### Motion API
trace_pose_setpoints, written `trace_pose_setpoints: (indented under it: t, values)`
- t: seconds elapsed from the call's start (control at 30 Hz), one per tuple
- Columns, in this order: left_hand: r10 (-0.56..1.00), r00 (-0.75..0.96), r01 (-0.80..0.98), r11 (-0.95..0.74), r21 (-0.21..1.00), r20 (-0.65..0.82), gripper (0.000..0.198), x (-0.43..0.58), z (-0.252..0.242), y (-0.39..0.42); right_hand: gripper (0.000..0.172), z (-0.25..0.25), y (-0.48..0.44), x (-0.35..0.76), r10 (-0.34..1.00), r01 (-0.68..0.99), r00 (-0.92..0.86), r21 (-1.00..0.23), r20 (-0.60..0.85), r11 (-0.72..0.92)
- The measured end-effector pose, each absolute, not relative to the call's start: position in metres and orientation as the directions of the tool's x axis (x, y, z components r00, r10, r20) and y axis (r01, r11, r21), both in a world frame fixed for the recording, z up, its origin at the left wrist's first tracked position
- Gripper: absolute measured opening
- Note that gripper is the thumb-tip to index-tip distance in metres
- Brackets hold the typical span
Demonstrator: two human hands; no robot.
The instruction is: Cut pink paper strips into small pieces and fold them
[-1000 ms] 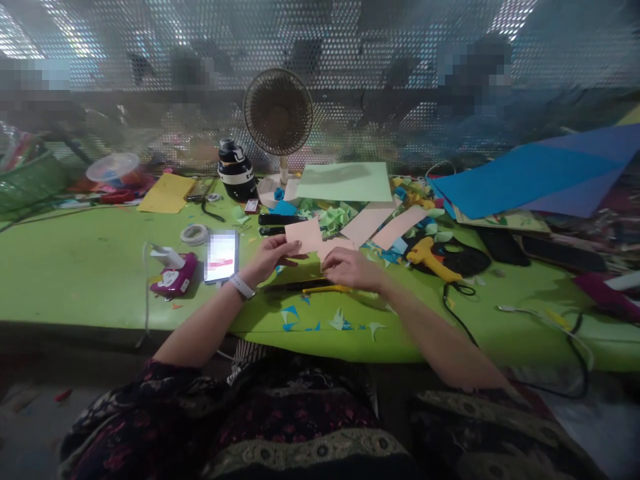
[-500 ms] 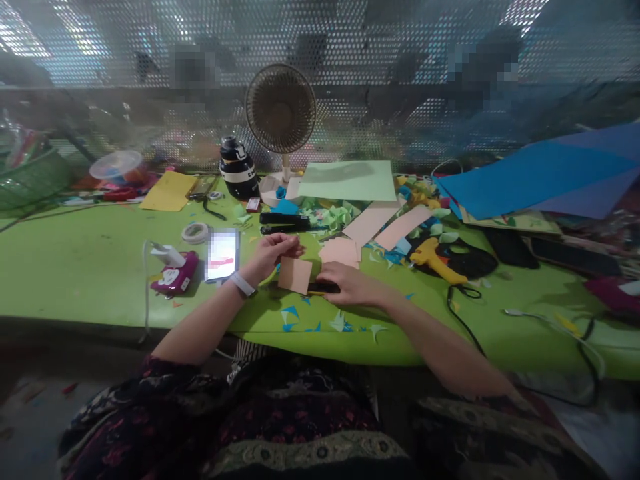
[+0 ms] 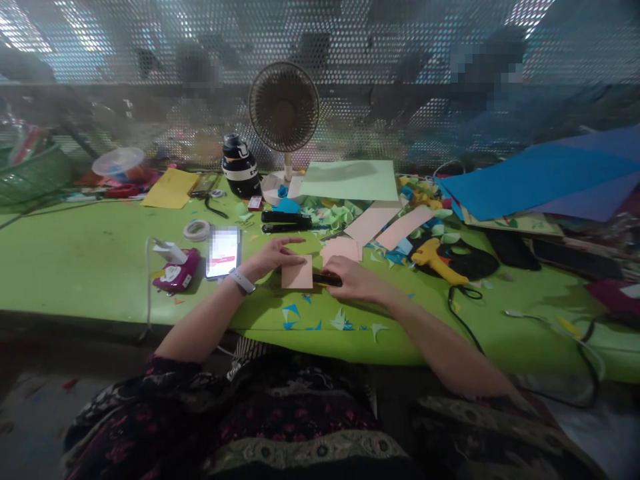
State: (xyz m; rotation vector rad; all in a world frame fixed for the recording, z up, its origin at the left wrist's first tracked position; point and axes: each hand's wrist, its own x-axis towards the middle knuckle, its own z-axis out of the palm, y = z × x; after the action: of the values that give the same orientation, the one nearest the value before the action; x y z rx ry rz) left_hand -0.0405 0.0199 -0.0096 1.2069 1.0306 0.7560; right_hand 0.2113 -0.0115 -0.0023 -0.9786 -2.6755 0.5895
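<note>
A small square of pale pink paper (image 3: pixel 297 275) lies flat in front of me, over part of a dark tool. My left hand (image 3: pixel 275 257) has its thumb on the top edge of this square, with the index finger stretched out above it. My right hand (image 3: pixel 345 279) curls over the black handles of what look like scissors (image 3: pixel 327 280), just right of the square; their far part is hidden under the paper. Behind my right hand is a stack of pink paper pieces (image 3: pixel 341 249). Blue and green paper scraps (image 3: pixel 340 320) are scattered nearer me.
A black stapler (image 3: pixel 286 221) lies behind my left hand, with a lit phone (image 3: pixel 223 252) and a tape roll (image 3: pixel 197 230) to the left. Farther back stand a fan (image 3: pixel 284 107) and a bottle (image 3: pixel 241 167). To the right are a yellow glue gun (image 3: pixel 440 261) and blue sheets (image 3: pixel 540 177).
The pink square has straightened from a tilt to lie flat. My left thumb has come down onto its top edge as the index finger stretched out. My right hand has shifted only slightly.
</note>
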Motion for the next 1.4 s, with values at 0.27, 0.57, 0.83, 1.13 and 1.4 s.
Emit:
trace_pose_setpoints:
  t: [0.27, 0.57, 0.83, 1.13, 1.4]
  values:
    - [0.983, 0.18, -0.183, 0.067, 0.981, -0.034, 0.06, -0.043, 0.004, 0.021, 0.026, 0.006, -0.009, 0.216, 0.8, 0.7, -0.579, -0.407, 0.159, 0.587]
    - [0.995, 0.084, -0.288, -0.032, 0.957, 0.058, 0.048, -0.043, 0.007, 0.022, 0.022, 0.043, -0.004, 0.26, 0.847, 0.729, -0.367, -0.447, 0.383, 0.518]
    - [0.998, 0.046, -0.315, -0.03, 0.949, 0.047, 0.045, -0.043, 0.005, 0.023, 0.02, 0.048, -0.007, 0.262, 0.833, 0.674, -0.426, -0.491, 0.353, 0.552]
    - [0.995, -0.101, -0.4, -0.019, 0.916, -0.023, 0.041, -0.042, 0.001, 0.025, 0.021, 0.042, -0.007, 0.254, 0.832, 0.66, -0.45, -0.506, 0.325, 0.555]
    - [0.984, -0.175, -0.392, -0.035, 0.919, -0.037, 0.042, -0.037, 0.002, 0.023, 0.019, 0.035, -0.008, 0.247, 0.847, 0.7, -0.455, -0.477, 0.275, 0.531]
